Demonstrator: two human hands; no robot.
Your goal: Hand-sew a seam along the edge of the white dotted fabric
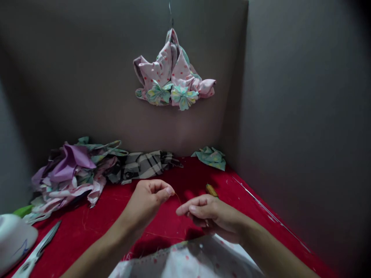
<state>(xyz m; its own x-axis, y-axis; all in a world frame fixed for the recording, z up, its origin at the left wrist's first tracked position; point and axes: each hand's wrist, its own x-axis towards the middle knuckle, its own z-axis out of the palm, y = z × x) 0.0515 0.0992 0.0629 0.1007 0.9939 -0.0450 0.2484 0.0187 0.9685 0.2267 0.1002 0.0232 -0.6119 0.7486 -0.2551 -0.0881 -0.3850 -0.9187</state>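
Note:
My left hand (153,197) is closed, its thumb and index finger pinching a thin yellowish thread (177,197). The thread curves down toward the fingertips of my right hand (207,212), which is held just to the right with the index finger extended and the other fingers curled; whether it grips anything is too small to tell. Below both hands lies a white cloth with red dots (185,260). A yellow-brown thread spool (211,190) rests on the red surface behind my right hand.
Scissors (40,247) and a white object (16,239) sit at the left on the red cloth (110,208). Fabric scraps (72,166), plaid cloth (145,164) and green cloth (211,157) lie behind. A thin metal rod (269,212) lies right. A dotted garment (176,73) hangs above.

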